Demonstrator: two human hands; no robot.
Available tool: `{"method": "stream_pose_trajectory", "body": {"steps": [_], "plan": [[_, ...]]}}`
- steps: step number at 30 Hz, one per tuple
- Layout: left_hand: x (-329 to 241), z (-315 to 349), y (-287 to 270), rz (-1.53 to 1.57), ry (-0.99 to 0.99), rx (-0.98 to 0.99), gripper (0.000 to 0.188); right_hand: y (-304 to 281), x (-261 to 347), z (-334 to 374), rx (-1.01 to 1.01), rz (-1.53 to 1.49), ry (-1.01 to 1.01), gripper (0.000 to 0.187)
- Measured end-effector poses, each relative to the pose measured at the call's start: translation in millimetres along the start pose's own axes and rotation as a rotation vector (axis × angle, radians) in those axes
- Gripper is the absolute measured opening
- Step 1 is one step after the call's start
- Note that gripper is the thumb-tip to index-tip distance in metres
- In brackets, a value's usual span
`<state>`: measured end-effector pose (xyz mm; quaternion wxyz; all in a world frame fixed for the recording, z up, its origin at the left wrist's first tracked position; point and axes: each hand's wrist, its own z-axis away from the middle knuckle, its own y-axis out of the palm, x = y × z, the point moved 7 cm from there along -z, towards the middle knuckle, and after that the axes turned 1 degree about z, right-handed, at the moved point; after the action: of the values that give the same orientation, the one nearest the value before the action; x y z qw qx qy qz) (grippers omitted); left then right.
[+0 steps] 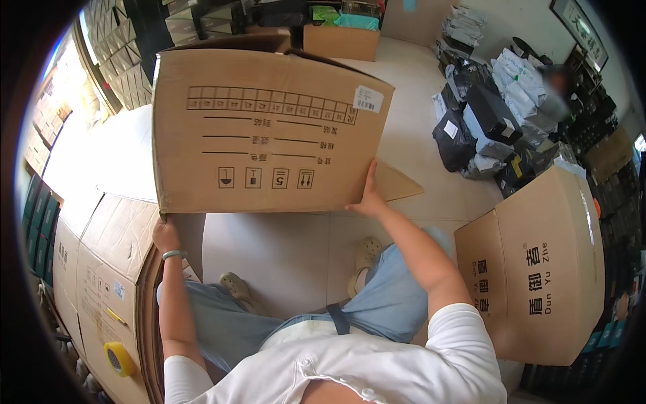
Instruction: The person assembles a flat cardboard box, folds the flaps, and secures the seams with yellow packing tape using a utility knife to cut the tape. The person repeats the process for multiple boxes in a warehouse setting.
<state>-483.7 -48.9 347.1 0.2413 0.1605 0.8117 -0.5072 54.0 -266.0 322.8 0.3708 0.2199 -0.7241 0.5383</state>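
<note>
A large brown cardboard box (269,121) is held up in front of me, its printed side facing me upside down and a white label near its upper right. My left hand (167,236) grips its lower left corner, fingers closed. At the lower right edge, my right hand (370,197) holds the box with its thumb along the bottom and fingers up the side. A cardboard flap (398,182) sticks out behind the right hand. Along the far top edge the box looks open, but its inside is hidden.
Flattened cartons (101,269) stand at my left, with a yellow tape roll (119,359) and a yellow pen-like thing (116,316) on them. Another large carton (538,269) is at my right. Bagged parcels (478,114) pile up beyond it. An open carton (340,44) sits at the back.
</note>
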Motion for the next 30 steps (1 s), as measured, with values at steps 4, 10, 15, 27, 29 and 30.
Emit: {"method": "stream_pose_trajectory", "body": {"steps": [4,10,15,27,29,30], "plan": [[-11,-17,4,0.138,-0.050,-0.043,0.036,-1,8,-7,-0.132,-0.240,-0.047,0.128],[-27,-34,1,0.408,-0.152,-0.089,0.030,-54,84,-14,-0.341,-0.468,-0.291,0.114],[-5,-45,-3,0.652,-0.166,-0.160,0.028,-72,96,-11,-0.381,-0.591,-0.338,0.110],[-14,-41,-17,0.693,-0.195,-0.201,0.034,-11,25,-9,-0.035,0.378,0.246,0.122],[-56,-31,-18,0.585,-0.156,-0.142,0.035,-14,-30,-28,-0.270,0.499,0.234,0.113],[-54,-28,-22,0.477,-0.138,-0.161,0.036,-12,-27,-34,-0.262,0.526,0.282,0.098]]}}
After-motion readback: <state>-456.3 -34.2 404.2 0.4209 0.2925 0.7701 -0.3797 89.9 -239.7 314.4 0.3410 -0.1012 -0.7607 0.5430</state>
